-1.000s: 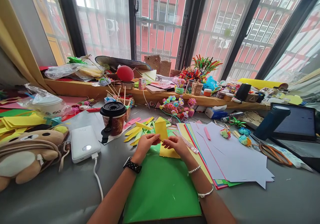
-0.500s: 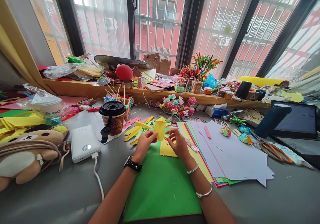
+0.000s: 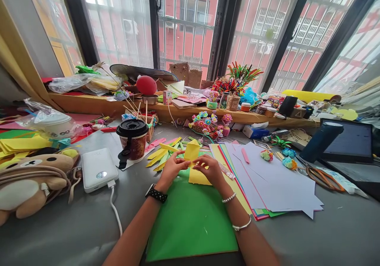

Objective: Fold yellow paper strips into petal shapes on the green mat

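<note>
A small folded piece of yellow paper (image 3: 192,150), pointed at its top, is held up between my hands. My left hand (image 3: 173,169) pinches its lower left edge with thumb and fingers. On the other side, the fingers of my right hand (image 3: 209,169) are closed at its lower right corner. Below them a flat yellow paper sheet (image 3: 200,177) lies on a large green board (image 3: 191,222). Just behind my left hand is a pile of folded yellow and green paper strips (image 3: 162,153).
White and coloured sheets (image 3: 276,183) are stacked to the right, with scissors (image 3: 325,179) beyond. At left stand a lidded coffee cup (image 3: 132,139), a white power bank (image 3: 99,170) with cable, and a plush bear (image 3: 32,187). Paper flowers (image 3: 208,123) sit behind; a dark tumbler (image 3: 322,141) leans at right.
My right hand has closed in on the yellow paper and now touches its lower corner. My left fingers have slid down to its lower edge.
</note>
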`<control>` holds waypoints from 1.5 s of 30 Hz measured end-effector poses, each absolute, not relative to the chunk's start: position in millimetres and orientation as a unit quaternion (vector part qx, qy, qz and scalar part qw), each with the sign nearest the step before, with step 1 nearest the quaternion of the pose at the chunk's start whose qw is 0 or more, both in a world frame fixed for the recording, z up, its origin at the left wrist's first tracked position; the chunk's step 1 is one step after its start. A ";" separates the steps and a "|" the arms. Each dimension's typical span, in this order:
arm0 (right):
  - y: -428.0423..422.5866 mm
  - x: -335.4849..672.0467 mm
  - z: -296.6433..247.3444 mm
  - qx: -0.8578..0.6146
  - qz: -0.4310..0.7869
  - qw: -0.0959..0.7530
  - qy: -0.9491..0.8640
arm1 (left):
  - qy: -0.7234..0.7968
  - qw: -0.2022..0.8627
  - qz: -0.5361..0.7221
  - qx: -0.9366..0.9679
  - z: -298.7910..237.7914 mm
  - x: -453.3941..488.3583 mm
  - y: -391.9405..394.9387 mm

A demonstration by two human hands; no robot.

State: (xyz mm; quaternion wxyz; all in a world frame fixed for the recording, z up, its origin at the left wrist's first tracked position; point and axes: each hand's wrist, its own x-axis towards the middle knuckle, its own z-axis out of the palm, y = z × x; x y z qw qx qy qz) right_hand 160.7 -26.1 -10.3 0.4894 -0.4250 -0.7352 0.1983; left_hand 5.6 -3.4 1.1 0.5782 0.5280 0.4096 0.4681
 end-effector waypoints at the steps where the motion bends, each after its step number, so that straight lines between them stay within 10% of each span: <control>1: -25.9 161.4 -9.2 -0.426 0.209 0.495 -0.727 | 0.409 0.576 0.467 0.531 1.3 5.7 -3.6; 45: -27.9 155.0 -10.2 -0.458 0.370 0.536 -0.605 | 0.360 0.610 0.433 0.558 1.4 8.5 -6.4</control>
